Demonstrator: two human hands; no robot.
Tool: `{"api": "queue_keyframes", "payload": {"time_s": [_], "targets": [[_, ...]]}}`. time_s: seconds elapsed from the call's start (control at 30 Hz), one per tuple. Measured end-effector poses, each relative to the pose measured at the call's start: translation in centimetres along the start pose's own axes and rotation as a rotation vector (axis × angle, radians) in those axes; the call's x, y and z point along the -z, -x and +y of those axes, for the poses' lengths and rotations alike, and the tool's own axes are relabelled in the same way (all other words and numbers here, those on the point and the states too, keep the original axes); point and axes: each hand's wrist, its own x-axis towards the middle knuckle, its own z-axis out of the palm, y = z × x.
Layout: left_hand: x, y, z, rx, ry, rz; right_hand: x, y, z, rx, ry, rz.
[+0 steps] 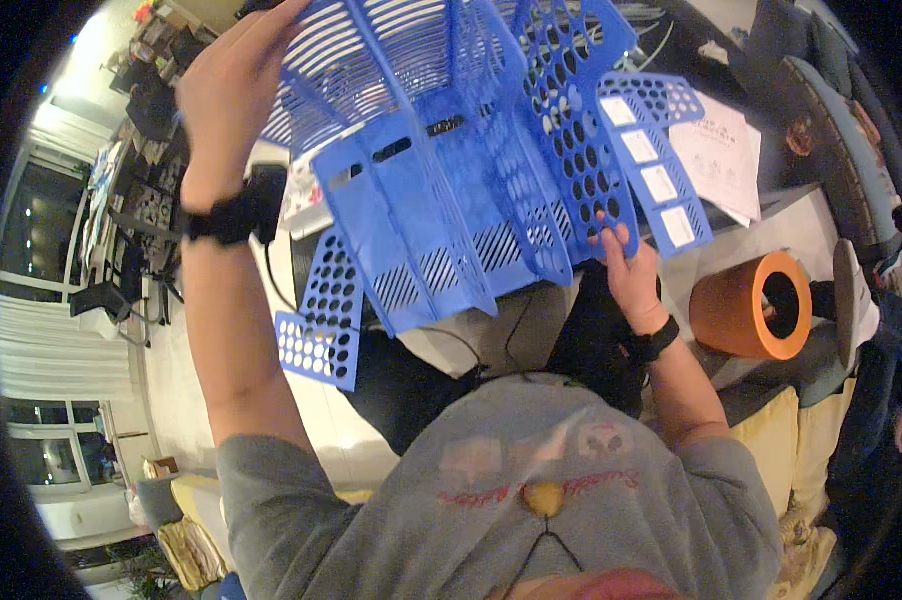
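A blue plastic file rack (pixel 411 190), with slatted and perforated dividers standing upright, fills the upper middle. My left hand (pixel 236 95) is at its upper left side, fingers bent over the slatted panel; the fingertips are partly cut off at the picture's top. At the lower right, my right hand (pixel 629 275) has its fingers closed on the bottom corner of the end panel with round holes (pixel 576 130). To the right lies a blue panel with white labels (pixel 661 190). Another blue perforated panel (pixel 321 310) shows below the rack's left side.
Printed paper sheets (pixel 721 160) lie on the dark table right of the rack. An orange bin (pixel 736 305) is near my right forearm, with another person's shoe (pixel 856 300) beyond it. A yellow sofa (pixel 771 450) stands behind me; an office chair (pixel 121 295) is far left.
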Motion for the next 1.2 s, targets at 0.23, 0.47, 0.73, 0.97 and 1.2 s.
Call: {"api": "queue_keyframes", "payload": {"time_s": [0.23, 0.47, 0.73, 0.97, 1.2], "targets": [[-9.4, 4.9, 4.5, 0.025, 0.154, 0.087, 0.4, -0.1, 1.0, -0.226, 0.169, -0.018], [-5.8, 18.7, 22.4, -0.146, 0.844, -0.216, 0.3, -0.9, 1.7, -0.161, 0.216, -0.096], [-13.2, 19.7, 33.0, -0.141, 0.484, -0.33, -0.2, -0.7, 0.8, -0.167, 0.274, -0.123], [-17.7, 19.2, 35.0, 0.093, 0.496, -0.511, -0.1, -1.0, 0.7, -0.246, 0.232, -0.108], [-18.6, 19.8, 34.5, -0.104, 0.271, -0.436, 1.1, -2.4, -1.9, -0.244, -0.087, 0.023]]}}
